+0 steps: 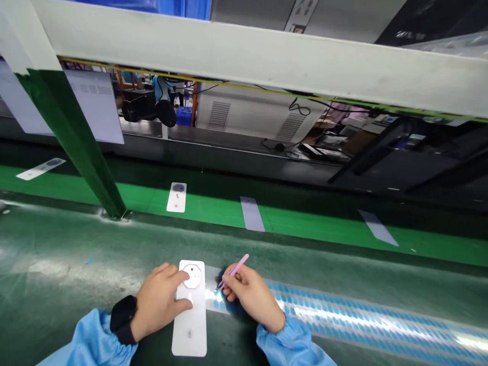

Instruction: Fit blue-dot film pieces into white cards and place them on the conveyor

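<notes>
A white rectangular panel [189,325] with rounded corners lies on the dark green bench, a ringed octagonal area with small holes near its far end. My left hand [159,300] rests over its left edge, forefinger and thumb spread apart on its face. In my right hand [249,295] is a pair of pink tweezers [240,264], pinched between thumb and fingers. The tweezer tips are at the left end of a clear sheet [366,317] carrying rows of small blue stickers. Whether the tips hold a piece is too small to tell.
Beyond the bench edge runs a green conveyor belt [213,208] with several white panels, such as one panel [176,197] and another panel [252,213]. A green post [82,137] rises at left, and a white beam [244,56] crosses above.
</notes>
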Tool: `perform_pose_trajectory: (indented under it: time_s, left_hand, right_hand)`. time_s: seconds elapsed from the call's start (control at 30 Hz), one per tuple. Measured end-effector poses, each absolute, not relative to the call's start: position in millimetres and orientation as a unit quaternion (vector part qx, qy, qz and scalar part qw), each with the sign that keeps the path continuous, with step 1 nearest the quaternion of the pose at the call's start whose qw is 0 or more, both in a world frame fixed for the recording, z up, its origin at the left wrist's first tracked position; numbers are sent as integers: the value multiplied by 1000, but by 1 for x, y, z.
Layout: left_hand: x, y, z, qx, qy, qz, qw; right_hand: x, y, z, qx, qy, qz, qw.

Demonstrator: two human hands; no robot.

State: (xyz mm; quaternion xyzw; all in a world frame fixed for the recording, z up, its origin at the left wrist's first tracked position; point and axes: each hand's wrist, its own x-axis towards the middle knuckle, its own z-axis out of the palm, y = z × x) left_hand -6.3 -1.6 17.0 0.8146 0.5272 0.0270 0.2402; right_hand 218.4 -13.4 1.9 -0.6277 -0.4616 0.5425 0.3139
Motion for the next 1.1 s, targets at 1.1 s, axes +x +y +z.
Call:
perform_pose_trajectory:
  time_s: [1.1]
  left_hand:
    - [-12,2,-5,825,472,93,296]
  right_hand:
    - [183,11,-12,-623,-442,544,348]
